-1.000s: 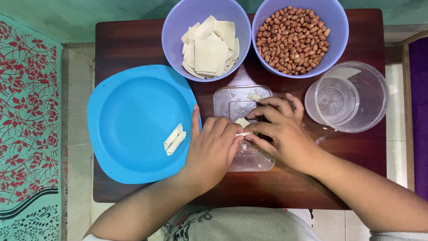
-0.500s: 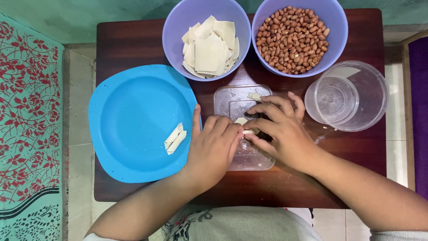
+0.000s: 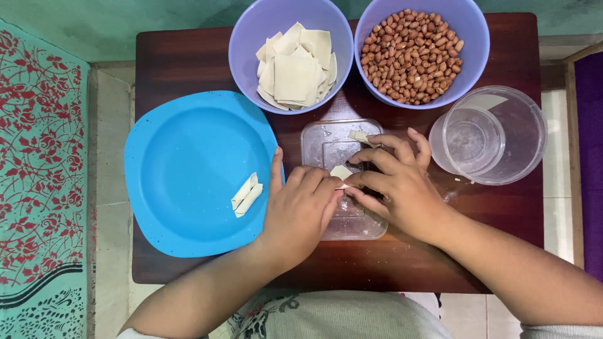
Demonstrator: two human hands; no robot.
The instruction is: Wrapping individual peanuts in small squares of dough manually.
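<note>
blue plate (image 3: 188,157), purple bowls (image 3: 248,37), brown peanuts (image 3: 414,53), dark wood table (image 3: 182,69)

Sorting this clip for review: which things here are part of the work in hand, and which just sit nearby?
In use:
left hand and right hand, pinching a small wrapper piece
clear tray under them
bowl of wrapper squares
bowl of peanuts
blue plate with two rolled pieces

Nearby:
clear empty tub
patterned mat

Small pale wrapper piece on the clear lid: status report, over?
Left hand and right hand both pinch the small pale wrapper piece over the clear plastic lid. Two rolled pieces on blue plate. Nothing blocking.
</note>
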